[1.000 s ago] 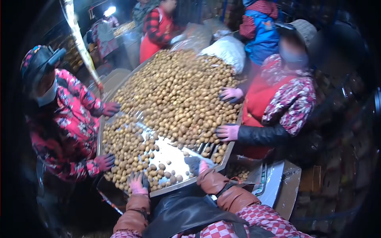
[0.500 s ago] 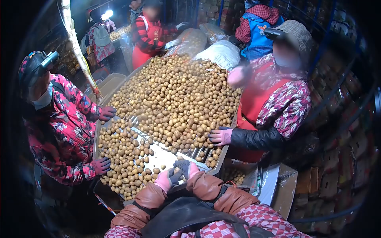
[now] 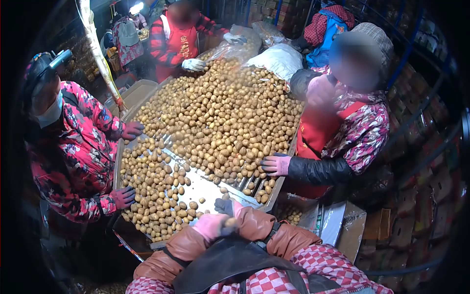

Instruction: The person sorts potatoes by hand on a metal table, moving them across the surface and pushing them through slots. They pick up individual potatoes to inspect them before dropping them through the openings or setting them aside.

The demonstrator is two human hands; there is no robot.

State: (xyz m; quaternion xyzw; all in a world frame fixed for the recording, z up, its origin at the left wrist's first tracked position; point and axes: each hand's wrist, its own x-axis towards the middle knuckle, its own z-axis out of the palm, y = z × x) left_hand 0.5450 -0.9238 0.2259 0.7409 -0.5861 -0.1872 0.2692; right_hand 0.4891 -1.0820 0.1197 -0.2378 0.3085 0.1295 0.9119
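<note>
My left hand (image 3: 209, 226), in a pink glove and slightly blurred, is close to my apron with its fingers closed around a potato (image 3: 229, 223). My right hand (image 3: 228, 208), in a pink and grey glove, is at the near edge of the sorting table. Its fingers are bent, and a small potato (image 3: 225, 196) shows at their tips. Between the hands and the large potato pile (image 3: 220, 117) lies a white surface (image 3: 198, 188) with a few single potatoes. Loose potatoes (image 3: 152, 196) cover the table's left part.
A co-worker's gloved hand (image 3: 123, 197) rests at the left edge, another's glove (image 3: 276, 165) at the right edge. Across the pile is a third person's white glove (image 3: 194, 64). A white sack (image 3: 278, 61) lies behind the pile; a cardboard box (image 3: 351, 230) stands at lower right.
My left hand has drawn away from my right hand and back towards my apron, with a potato. The co-worker on the right has raised one hand towards the face. The view has shifted slightly.
</note>
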